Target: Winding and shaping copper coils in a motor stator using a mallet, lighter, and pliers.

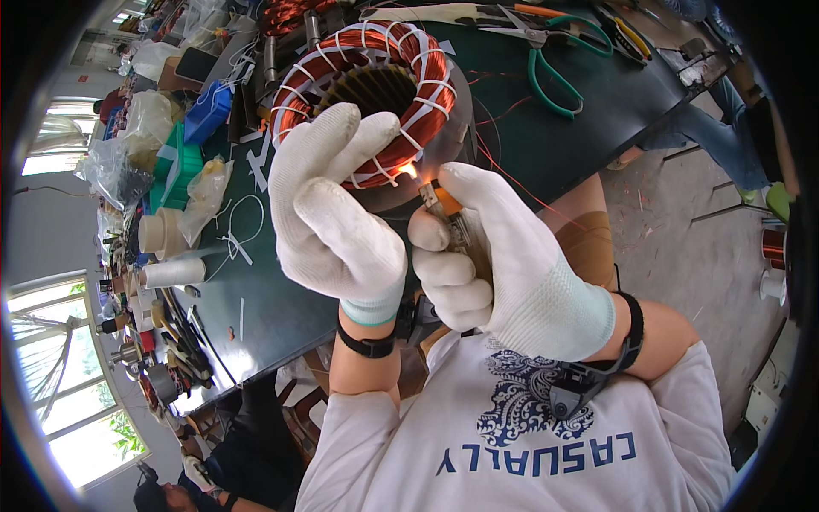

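A motor stator [429, 109] with red-brown copper windings laced in white cord sits at the table's far middle. My right hand [520, 264], in a white knit glove, is closed round a lighter [456, 224] with an orange top. Its small flame [408, 170] burns at the near lower rim of the windings, by a short white cord end. My left hand [337, 205], gloved alike, is beside the near left side of the stator. Its fingers are stretched out and partly bent, with nothing visible in them. The winding edge behind that hand is hidden.
Green-handled scissors [554, 64] and yellow-black pliers [631, 38] lie at the far right of the dark green table [512, 136]. Loose red wires trail over its near edge. On the left are a thread spool [175, 273], a zip tie [235, 243], a green bin [177, 166] and a blue bin [206, 113].
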Demonstrator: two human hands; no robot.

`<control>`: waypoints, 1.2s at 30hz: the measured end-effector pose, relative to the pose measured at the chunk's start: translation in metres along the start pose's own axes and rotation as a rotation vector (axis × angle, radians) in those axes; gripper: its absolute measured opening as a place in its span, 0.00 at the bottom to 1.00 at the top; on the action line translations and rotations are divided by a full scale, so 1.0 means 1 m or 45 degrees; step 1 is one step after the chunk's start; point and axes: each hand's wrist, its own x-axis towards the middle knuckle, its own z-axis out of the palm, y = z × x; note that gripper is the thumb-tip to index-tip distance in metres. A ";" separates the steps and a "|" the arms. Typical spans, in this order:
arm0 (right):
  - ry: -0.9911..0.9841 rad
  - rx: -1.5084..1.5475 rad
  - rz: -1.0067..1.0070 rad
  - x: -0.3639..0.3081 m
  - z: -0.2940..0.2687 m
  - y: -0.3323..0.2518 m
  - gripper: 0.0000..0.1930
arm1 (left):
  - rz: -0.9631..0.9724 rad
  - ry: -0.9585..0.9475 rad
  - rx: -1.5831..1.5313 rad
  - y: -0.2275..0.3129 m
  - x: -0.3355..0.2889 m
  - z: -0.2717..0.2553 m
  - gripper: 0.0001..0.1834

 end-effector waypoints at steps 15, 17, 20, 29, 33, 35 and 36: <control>-0.064 0.072 -0.042 -0.002 0.001 0.005 0.25 | -0.028 -0.006 -0.112 0.004 0.001 0.001 0.25; -0.103 0.089 -0.005 0.001 -0.001 0.006 0.26 | -0.052 -0.005 -0.153 0.006 0.001 0.002 0.23; -0.068 0.083 -0.020 0.004 0.004 0.004 0.27 | -0.168 0.008 -0.237 0.012 0.000 0.001 0.19; -0.053 -0.023 -0.099 -0.006 -0.029 -0.001 0.28 | 0.126 -0.540 0.477 0.026 0.031 -0.022 0.23; -0.087 -0.589 -0.213 -0.015 -0.034 -0.012 0.29 | 0.193 -0.482 0.483 0.018 0.027 -0.024 0.18; -0.073 -0.792 -0.327 -0.021 -0.052 -0.017 0.29 | -0.006 -0.358 0.229 0.029 0.026 -0.028 0.16; -0.142 -0.849 -0.373 -0.022 -0.065 -0.015 0.28 | -0.205 -0.249 -0.003 0.042 0.024 -0.038 0.14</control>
